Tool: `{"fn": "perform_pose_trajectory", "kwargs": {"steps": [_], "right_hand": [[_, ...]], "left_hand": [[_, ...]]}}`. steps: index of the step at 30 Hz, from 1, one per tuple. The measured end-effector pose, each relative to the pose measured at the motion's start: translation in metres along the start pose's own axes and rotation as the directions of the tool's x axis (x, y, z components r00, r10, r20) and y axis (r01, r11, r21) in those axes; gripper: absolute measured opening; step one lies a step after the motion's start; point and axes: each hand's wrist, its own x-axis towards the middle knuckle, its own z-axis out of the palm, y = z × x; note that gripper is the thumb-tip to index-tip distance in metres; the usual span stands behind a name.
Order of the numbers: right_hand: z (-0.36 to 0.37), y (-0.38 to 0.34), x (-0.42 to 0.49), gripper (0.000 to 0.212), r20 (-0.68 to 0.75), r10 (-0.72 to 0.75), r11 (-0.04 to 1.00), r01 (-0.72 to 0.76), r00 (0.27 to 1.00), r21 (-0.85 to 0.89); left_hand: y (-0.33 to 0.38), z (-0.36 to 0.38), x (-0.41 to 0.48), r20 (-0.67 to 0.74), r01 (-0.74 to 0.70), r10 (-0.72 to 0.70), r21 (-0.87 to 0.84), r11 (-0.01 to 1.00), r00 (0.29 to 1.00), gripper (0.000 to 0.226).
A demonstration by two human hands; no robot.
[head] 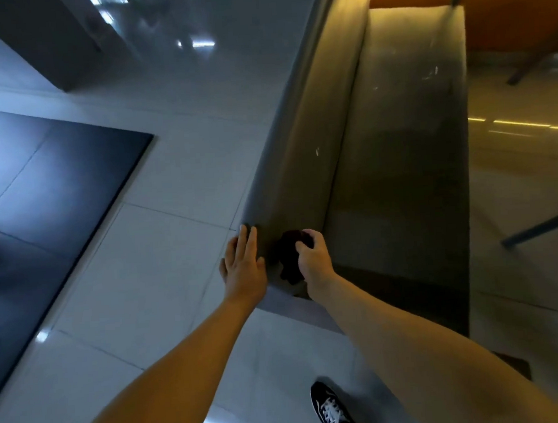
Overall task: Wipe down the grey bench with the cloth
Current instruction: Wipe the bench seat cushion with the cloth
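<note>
Floor [162, 251]: pale glossy tiles that reflect the ceiling lights. It covers most of the view.

Grey bench [409, 170]: runs from lower centre toward the upper right. Its long flat seat carries a few pale marks. A raised, rounded back section [315, 127] borders the seat on the left side.

Dark floor panel [58, 198]: a near-black rectangle set in the tiles, left of the bench and well apart from it.

Dark column [48, 39]: stands at the upper left.

Orange seat [504, 11]: lies beyond the far end of the bench.

Dark slanted leg [543, 224]: stands on the floor to the right of the bench.

Left hand [243, 265]: fingers straight and together, palm laid flat on the near corner of the back section. It holds nothing.

Right hand [313, 258]: fingers curled round the cloth [288, 256].

Cloth: a dark bunched wad on the near end of the bench, just beside the left hand.

Black shoe [332, 410]: white laces, on the tiles at the bottom edge.
</note>
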Motion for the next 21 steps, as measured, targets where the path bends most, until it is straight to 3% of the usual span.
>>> {"fn": "perform_pose_trajectory", "kwargs": {"steps": [4, 9, 13, 18, 21], "right_hand": [[0.034, 0.008, -0.008, 0.026, 0.068, -0.016, 0.999, 0.013, 0.998, 0.042], [0.054, 0.004, -0.011, 0.027, 0.126, -0.241, 0.964, 0.253, 0.962, -0.086], [0.065, 0.014, -0.014, 0.032, 0.162, -0.453, 0.829, 0.482, 0.876, -0.285], [0.061, 0.056, -0.008, 0.030, 0.028, -0.508, 0.817, 0.492, 0.861, -0.301], [0.053, 0.068, 0.000, 0.034, 0.003, -0.444, 0.863, 0.429, 0.896, -0.266]], "left_hand": [[-0.010, 0.005, -0.004, -0.014, -0.042, 0.041, -0.076, 0.996, 0.999, 0.063], [-0.030, 0.006, -0.008, -0.056, -0.126, 0.117, -0.215, 0.968, 0.992, 0.064], [-0.039, 0.009, -0.009, -0.101, -0.202, 0.184, -0.221, 0.954, 0.978, 0.068], [-0.035, 0.011, -0.012, -0.098, -0.160, 0.142, -0.210, 0.964, 0.985, 0.061], [-0.032, 0.013, -0.014, -0.115, -0.154, 0.131, -0.225, 0.962, 0.985, 0.058]]}}
